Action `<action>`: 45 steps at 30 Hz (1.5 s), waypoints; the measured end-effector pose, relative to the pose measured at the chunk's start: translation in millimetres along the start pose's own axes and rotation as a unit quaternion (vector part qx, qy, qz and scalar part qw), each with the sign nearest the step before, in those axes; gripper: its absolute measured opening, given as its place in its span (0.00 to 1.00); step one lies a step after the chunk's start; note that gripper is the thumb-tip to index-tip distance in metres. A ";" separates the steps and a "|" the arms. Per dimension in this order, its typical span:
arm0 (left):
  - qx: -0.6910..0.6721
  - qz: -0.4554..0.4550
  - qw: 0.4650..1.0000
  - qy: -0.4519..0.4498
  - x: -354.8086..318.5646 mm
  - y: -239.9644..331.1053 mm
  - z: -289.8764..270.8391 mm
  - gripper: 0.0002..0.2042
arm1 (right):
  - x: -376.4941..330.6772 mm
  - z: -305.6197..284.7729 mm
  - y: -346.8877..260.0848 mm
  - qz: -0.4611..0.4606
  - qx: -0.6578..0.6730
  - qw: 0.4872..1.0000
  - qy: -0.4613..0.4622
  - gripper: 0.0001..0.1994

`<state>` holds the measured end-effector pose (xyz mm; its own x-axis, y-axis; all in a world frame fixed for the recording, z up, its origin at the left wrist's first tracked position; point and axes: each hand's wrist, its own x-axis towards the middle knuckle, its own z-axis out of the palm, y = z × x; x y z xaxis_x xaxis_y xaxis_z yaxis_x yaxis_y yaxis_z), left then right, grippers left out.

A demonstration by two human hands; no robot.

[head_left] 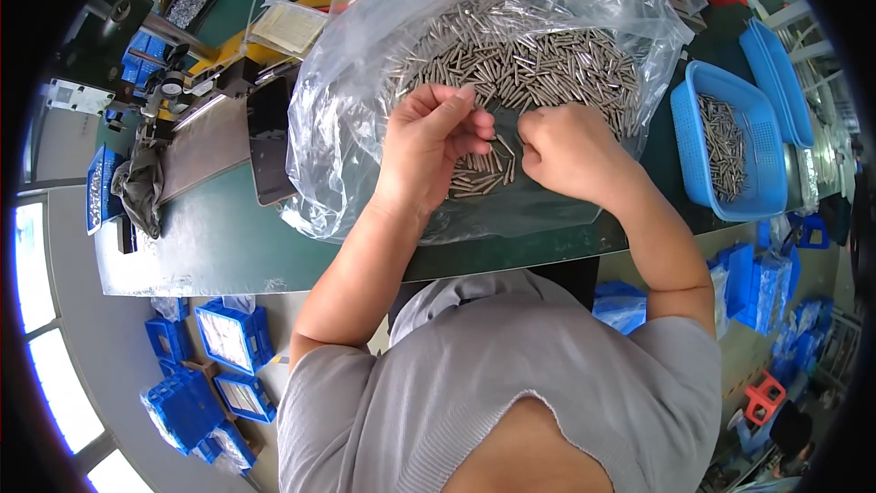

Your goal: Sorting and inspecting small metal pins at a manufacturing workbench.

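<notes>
On the green worktable [233, 242], a small cluster of slender metal pins [480, 185] lies nearside, closer to the left hand [415, 151], long axes mixed. Its fingers curl; the right hand [577, 152] is clenched; contents cannot be told. Beyond spreads the main pin heap [543, 59].

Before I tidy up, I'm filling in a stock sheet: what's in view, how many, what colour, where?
Metal pins: countless, silver-grey, bench centre and basket
Plastic bag: one, clear, bench centre
Basket: one, blue, bench right
Tray: at least one, blue, right of basket
Dark panel: one, black, left of bag
Dial gauge: one, dark, upper left
Bench: one, green, beneath bag
Crates: several, blue, floor at left
Stool: one, red, lower right
Shirt: one, grey, lower centre
Left hand: one, bare, by pins
Right hand: one, bare, by pins
</notes>
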<state>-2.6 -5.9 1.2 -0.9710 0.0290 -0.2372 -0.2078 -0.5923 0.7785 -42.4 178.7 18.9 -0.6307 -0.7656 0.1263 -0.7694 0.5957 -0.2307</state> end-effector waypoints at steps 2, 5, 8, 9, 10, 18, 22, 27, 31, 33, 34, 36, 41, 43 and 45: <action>-0.017 -0.003 1.000 -0.018 -0.1 -1.3 -2.1 0.06 | 6.9 -4.1 8.5 0.072 0.168 0.983 0.003 0.01; -0.043 -0.049 0.997 -0.049 -1.3 -3.8 -1.6 0.05 | 7.2 -8.7 21.2 0.115 0.519 0.847 0.003 0.02; -0.067 -0.072 0.992 -0.077 -2.4 -4.9 -1.9 0.05 | 7.2 -7.8 15.3 0.110 0.578 0.808 0.029 0.03; -0.074 -0.084 0.990 -0.081 -3.5 -4.7 -1.3 0.05 | 7.1 -8.4 11.6 0.121 0.594 0.794 0.048 0.03; -0.072 -0.087 0.990 -0.083 -3.7 -4.7 -1.8 0.05 | 7.4 -8.5 11.2 0.120 0.594 0.794 0.045 0.04; -0.078 -0.083 0.989 -0.096 -2.9 -6.0 -2.5 0.05 | 8.5 -6.2 8.3 0.120 0.598 0.790 0.065 0.04; -0.086 -0.082 0.989 -0.090 -2.6 -5.4 -1.9 0.05 | 8.8 -7.7 6.2 0.110 0.597 0.792 0.067 0.04; -0.044 -0.058 0.993 -0.093 -2.5 -5.3 -0.8 0.05 | 10.6 3.5 9.4 0.098 0.608 0.787 0.039 0.05; 0.006 -0.019 0.998 -0.056 -5.0 -0.9 3.3 0.06 | 9.8 -23.4 8.6 0.209 0.609 0.764 -0.049 0.07; 0.012 -0.014 0.998 -0.055 -4.8 -0.7 3.5 0.06 | 11.3 -10.4 9.9 0.175 0.574 0.799 0.033 0.08; 0.017 -0.010 0.998 -0.054 -4.4 -0.9 4.5 0.06 | 10.8 -5.1 10.4 0.157 0.588 0.792 0.051 0.08; 0.015 -0.008 0.998 -0.059 -4.7 -3.1 7.6 0.06 | 10.6 -4.4 3.1 0.124 0.657 0.743 0.039 0.06; 0.015 0.000 0.999 -0.030 -4.2 -4.1 5.1 0.06 | 13.0 2.7 1.3 0.134 0.549 0.809 0.159 0.05; 0.006 0.006 1.000 -0.013 -0.6 -3.6 -1.8 0.05 | 10.4 -5.5 19.3 0.169 0.729 0.653 0.115 0.08; -0.004 0.015 1.000 0.018 -1.4 -0.6 -1.5 0.04 | 13.4 -7.3 23.0 0.196 0.806 0.545 0.122 0.07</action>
<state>-1.0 -6.8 0.2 -0.9722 -0.0179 -0.2336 -0.1766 -0.5993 0.7808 -69.3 183.9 22.3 -0.8605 -0.4840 -0.1592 0.3945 -0.4351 -0.8093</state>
